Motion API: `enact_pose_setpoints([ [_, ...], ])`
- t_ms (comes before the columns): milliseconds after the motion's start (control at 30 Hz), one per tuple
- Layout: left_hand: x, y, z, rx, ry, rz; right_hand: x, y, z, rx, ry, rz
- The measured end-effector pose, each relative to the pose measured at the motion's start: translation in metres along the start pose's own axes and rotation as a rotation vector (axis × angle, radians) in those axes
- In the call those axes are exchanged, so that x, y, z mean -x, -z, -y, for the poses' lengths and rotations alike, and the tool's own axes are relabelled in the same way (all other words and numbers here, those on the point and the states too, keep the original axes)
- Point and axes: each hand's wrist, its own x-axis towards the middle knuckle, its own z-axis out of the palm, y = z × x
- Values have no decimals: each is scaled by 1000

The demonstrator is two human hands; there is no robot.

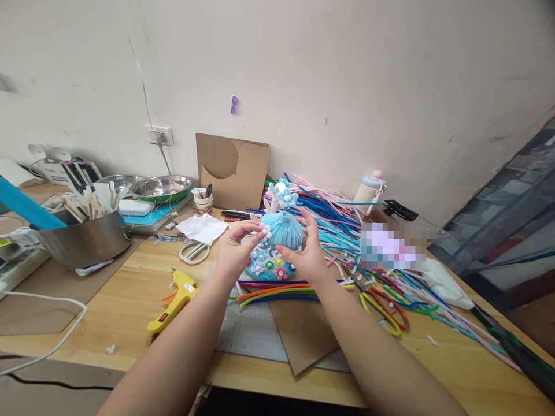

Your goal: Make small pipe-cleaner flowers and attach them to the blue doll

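My right hand is wrapped around the right side of a light-blue, ribbed, dome-shaped pipe-cleaner piece. At that piece's left edge, my left hand pinches a small white pipe-cleaner flower; whether the flower is fixed to the dome I cannot tell. Blue and white flowers rise above the dome. Directly below is a rounded blue base covered with small multicoloured flowers, partly hidden by my hands.
A yellow hot glue gun lies left of my forearm, with pale-handled scissors behind it. Loose pipe cleaners pile up at the back and right. Yellow-and-red-handled scissors lie right. A metal pot stands left; cardboard leans on the wall.
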Motion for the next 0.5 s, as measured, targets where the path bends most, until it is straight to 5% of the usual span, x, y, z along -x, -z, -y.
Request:
enact_pose_setpoints([
  [500, -1, -3, -2, 13, 18, -21, -1, 0, 0, 20, -4, -7],
])
